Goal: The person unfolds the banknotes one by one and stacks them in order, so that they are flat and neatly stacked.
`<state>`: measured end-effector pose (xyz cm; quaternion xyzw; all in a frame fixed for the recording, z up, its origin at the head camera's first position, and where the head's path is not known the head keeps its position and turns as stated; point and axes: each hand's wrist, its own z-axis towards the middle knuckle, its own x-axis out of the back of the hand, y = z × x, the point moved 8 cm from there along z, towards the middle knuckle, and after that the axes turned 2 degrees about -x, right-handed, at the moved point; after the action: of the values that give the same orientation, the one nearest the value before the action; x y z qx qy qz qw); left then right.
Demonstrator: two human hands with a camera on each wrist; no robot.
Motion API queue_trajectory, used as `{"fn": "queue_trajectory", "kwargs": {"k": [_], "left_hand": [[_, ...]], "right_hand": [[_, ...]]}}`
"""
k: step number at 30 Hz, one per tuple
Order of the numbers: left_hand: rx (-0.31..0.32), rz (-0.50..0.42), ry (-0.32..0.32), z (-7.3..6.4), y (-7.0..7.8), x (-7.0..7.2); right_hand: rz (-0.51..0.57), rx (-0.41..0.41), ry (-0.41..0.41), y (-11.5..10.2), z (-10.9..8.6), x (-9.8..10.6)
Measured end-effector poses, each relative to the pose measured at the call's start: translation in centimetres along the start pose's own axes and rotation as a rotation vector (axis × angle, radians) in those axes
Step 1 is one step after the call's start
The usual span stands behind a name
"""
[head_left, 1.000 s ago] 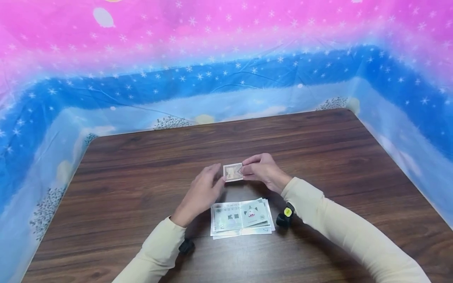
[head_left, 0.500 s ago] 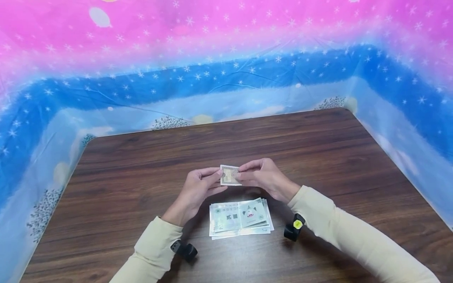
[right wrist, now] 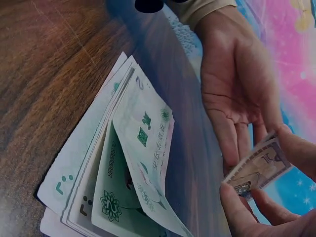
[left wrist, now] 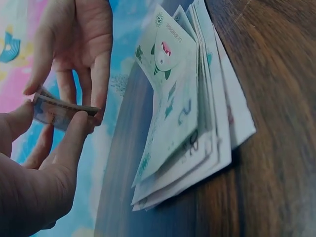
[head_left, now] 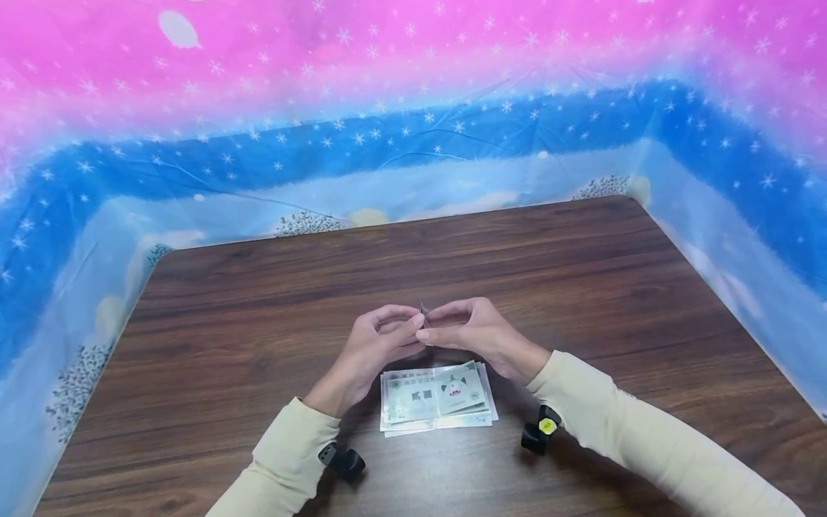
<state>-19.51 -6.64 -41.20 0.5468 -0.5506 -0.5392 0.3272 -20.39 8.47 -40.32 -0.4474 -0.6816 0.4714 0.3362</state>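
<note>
A small brown play banknote (left wrist: 57,112), folded and bowed, is held above the table between both hands. My left hand (head_left: 362,355) pinches it with thumb and fingers from one side. From the other side my right hand (head_left: 494,337) grips it, fingertips nearly meeting those of the left. The head view catches it almost edge-on, mostly behind the fingers; its printed face shows in the right wrist view. Nearer me lies a stack of pale green play banknotes (head_left: 416,409), creased across the middle, a cartoon face printed on the top one.
The dark wood-grain table (head_left: 258,287) has rounded far corners. Behind and beside it hangs a pink and blue snowflake cloth (head_left: 388,143). Black wrist cameras (head_left: 342,463) sit below both cream sleeves.
The left hand has closed its fingers on the brown banknote, which the right hand held first. The note has turned from facing the head camera to edge-on, and the hands have drawn together.
</note>
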Motion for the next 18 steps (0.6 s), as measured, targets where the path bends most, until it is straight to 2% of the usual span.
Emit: {"fn": "queue_trajectory", "kwargs": {"k": [5, 9, 14, 18], "left_hand": [[0.018, 0.027, -0.003, -0.3, -0.2, 0.3], [0.015, 0.071, 0.011, -0.8, -0.1, 0.7], [-0.006, 0.136, 0.035, -1.6, 0.3, 1.4], [-0.005, 0.169, 0.052, -2.1, 0.3, 1.9]], "right_hand": [[0.101, -0.035, -0.061, 0.2, -0.5, 0.0], [0.165, -0.068, -0.072, 0.5, -1.0, 0.4], [0.086, -0.071, -0.039, 0.8, -1.4, 1.1], [0.066, -0.093, -0.029, 1.2, -1.8, 1.4]]}}
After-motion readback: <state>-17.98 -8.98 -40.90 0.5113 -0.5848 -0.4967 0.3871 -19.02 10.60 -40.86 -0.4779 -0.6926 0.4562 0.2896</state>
